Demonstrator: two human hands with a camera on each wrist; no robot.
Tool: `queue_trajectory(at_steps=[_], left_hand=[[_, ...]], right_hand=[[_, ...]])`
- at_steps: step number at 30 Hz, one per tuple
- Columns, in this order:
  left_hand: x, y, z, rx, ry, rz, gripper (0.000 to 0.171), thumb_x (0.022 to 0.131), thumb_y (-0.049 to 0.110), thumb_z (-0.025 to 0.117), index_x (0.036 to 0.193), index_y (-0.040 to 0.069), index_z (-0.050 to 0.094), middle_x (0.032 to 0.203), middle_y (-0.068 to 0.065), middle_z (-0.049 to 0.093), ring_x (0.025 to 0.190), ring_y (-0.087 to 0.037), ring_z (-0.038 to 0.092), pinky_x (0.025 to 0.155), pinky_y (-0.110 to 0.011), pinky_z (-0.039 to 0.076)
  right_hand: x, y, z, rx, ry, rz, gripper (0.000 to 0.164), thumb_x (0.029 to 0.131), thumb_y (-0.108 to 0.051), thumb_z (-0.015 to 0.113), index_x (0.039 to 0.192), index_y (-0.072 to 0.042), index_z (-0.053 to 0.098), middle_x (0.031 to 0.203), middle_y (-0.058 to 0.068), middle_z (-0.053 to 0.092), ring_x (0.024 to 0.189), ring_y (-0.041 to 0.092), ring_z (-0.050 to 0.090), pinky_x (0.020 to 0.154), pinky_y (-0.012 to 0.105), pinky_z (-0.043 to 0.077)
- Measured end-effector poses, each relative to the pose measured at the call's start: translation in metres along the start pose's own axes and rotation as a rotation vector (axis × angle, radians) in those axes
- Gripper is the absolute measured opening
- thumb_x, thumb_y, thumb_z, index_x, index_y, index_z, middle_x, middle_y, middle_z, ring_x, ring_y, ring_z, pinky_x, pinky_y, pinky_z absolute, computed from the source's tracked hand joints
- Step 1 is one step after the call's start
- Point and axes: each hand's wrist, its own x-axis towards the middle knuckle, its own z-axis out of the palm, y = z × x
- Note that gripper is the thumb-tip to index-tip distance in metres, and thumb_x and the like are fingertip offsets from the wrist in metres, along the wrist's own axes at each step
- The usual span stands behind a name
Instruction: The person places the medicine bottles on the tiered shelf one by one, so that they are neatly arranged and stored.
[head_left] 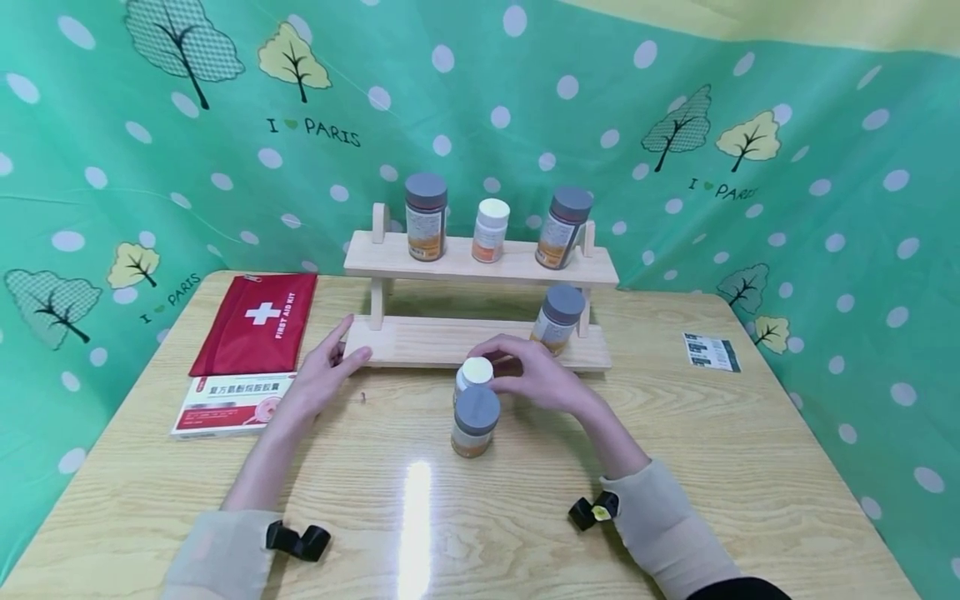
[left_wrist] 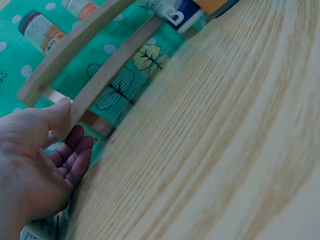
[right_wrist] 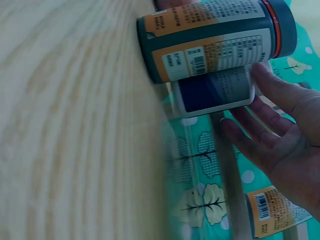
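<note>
At the left end of a two-tier wooden shelf (head_left: pixel 420 339), my left hand (head_left: pixel 324 379) grips the lower board, thumb on one face and fingers on the other in the left wrist view. My right hand (head_left: pixel 538 377) holds a small white-capped pill bottle (head_left: pixel 476 372) just before the lower board, thumb close to its cap. The right wrist view shows that bottle's blue and white label (right_wrist: pixel 215 92). Directly in front of it stands a dark supplement jar (head_left: pixel 474 417) with a grey lid and orange-white label, partly covering the bottle.
Two grey-lidded jars (head_left: pixel 426 218) (head_left: pixel 564 228) and a white-capped bottle (head_left: pixel 491 232) stand on the upper board. Another jar (head_left: pixel 558 319) is on the lower board's right. A red first aid pouch (head_left: pixel 258 325) overlaps a medicine box (head_left: pixel 228 406) at left; a printed card (head_left: pixel 711 352) lies right.
</note>
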Motion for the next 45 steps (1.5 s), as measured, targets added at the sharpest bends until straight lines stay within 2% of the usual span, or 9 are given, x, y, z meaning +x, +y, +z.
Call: queue_trajectory(at_steps=[6, 14, 17, 22, 28, 31, 36, 45], left_hand=[[0.0, 0.0, 0.001, 0.003, -0.005, -0.002, 0.083, 0.101, 0.052, 0.06, 0.166, 0.035, 0.01, 0.122, -0.011, 0.045, 0.123, -0.025, 0.037, 0.096, -0.03, 0.038], [-0.001, 0.0, 0.002, 0.003, 0.0, -0.002, 0.083, 0.101, 0.051, 0.059, 0.166, 0.034, 0.01, 0.122, -0.012, 0.045, 0.123, -0.025, 0.038, 0.095, -0.031, 0.039], [-0.001, 0.0, 0.001, 0.002, 0.0, -0.004, 0.083, 0.101, 0.052, 0.059, 0.166, 0.035, 0.01, 0.124, -0.012, 0.046, 0.123, -0.026, 0.038, 0.096, -0.031, 0.038], [-0.002, 0.001, 0.0, 0.003, 0.006, 0.0, 0.083, 0.101, 0.051, 0.06, 0.166, 0.034, 0.011, 0.119, -0.011, 0.044, 0.12, -0.024, 0.037, 0.094, -0.03, 0.038], [-0.003, 0.001, 0.0, -0.001, 0.009, 0.004, 0.083, 0.101, 0.052, 0.06, 0.166, 0.034, 0.011, 0.121, -0.012, 0.045, 0.121, -0.025, 0.038, 0.095, -0.031, 0.038], [-0.003, 0.001, 0.0, 0.004, 0.014, 0.015, 0.083, 0.101, 0.051, 0.06, 0.166, 0.033, 0.013, 0.116, -0.01, 0.045, 0.116, -0.023, 0.039, 0.091, -0.028, 0.039], [-0.001, 0.001, 0.001, 0.017, 0.021, 0.036, 0.083, 0.101, 0.049, 0.061, 0.167, 0.029, 0.014, 0.108, -0.008, 0.043, 0.105, -0.02, 0.039, 0.082, -0.023, 0.039], [-0.002, 0.002, 0.001, 0.025, 0.015, 0.018, 0.083, 0.101, 0.053, 0.06, 0.166, 0.032, 0.013, 0.115, -0.01, 0.046, 0.111, -0.022, 0.04, 0.089, -0.027, 0.039]], right_hand=[[-0.003, -0.006, -0.006, 0.055, 0.081, -0.041, 0.041, 0.091, -0.008, 0.077, 0.13, -0.009, 0.066, 0.126, 0.009, 0.069, 0.119, 0.027, 0.066, 0.101, 0.043, 0.056], [-0.006, -0.017, -0.013, 0.093, 0.183, -0.011, 0.042, 0.095, -0.009, 0.073, 0.135, -0.008, 0.059, 0.132, 0.012, 0.064, 0.121, 0.029, 0.064, 0.105, 0.048, 0.053], [-0.004, -0.018, -0.014, 0.108, 0.221, -0.01, 0.042, 0.096, -0.009, 0.071, 0.135, -0.007, 0.058, 0.132, 0.012, 0.063, 0.122, 0.027, 0.062, 0.105, 0.046, 0.053], [0.002, -0.021, -0.013, 0.11, 0.315, -0.006, 0.042, 0.096, -0.009, 0.072, 0.136, -0.008, 0.058, 0.131, 0.011, 0.064, 0.122, 0.025, 0.062, 0.103, 0.04, 0.055], [0.012, -0.027, -0.009, 0.067, 0.435, 0.021, 0.044, 0.095, -0.013, 0.073, 0.137, -0.009, 0.059, 0.131, 0.01, 0.065, 0.123, 0.026, 0.062, 0.103, 0.043, 0.054], [0.015, -0.03, -0.007, 0.052, 0.476, 0.034, 0.044, 0.095, -0.015, 0.074, 0.136, -0.011, 0.06, 0.132, 0.008, 0.065, 0.123, 0.025, 0.062, 0.103, 0.044, 0.054], [0.019, -0.029, -0.005, 0.033, 0.505, 0.038, 0.043, 0.094, -0.014, 0.074, 0.135, -0.01, 0.061, 0.132, 0.009, 0.065, 0.122, 0.025, 0.063, 0.102, 0.042, 0.055], [0.021, -0.02, -0.003, 0.011, 0.483, 0.051, 0.044, 0.094, -0.012, 0.074, 0.136, -0.009, 0.061, 0.134, 0.01, 0.064, 0.124, 0.027, 0.063, 0.101, 0.04, 0.056]])
